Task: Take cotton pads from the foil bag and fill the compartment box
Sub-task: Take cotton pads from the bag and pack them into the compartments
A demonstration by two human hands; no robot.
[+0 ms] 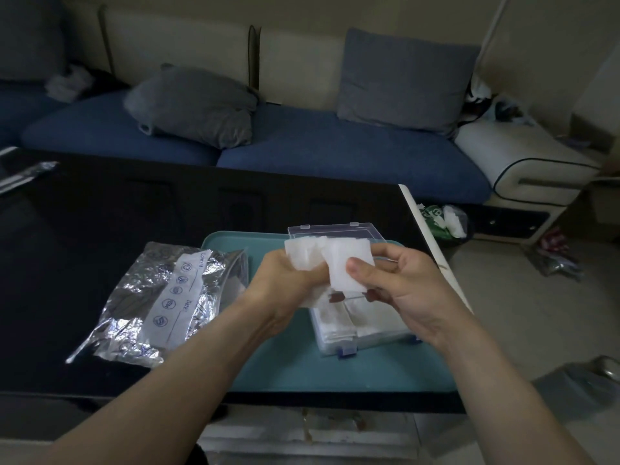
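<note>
A crumpled silver foil bag (pixel 157 303) with a white label lies on the dark table, left of the teal tray (pixel 335 370). On the tray stands a clear compartment box (pixel 365 327) with blue clasps, its lid up behind; white cotton pads fill the visible compartments. Above the box both hands hold a bunch of white cotton pads (pixel 322 256). My left hand (pixel 285 283) grips the bunch from the left. My right hand (pixel 402 283) pinches one pad at the front between thumb and fingers. The hands hide the far compartments.
The black glossy table (pixel 84 236) ends just right of the tray at a white edge. A blue sofa (pixel 302 142) with grey cushions runs behind it. A green-and-white bag (pixel 443 219) and other clutter lie on the floor to the right.
</note>
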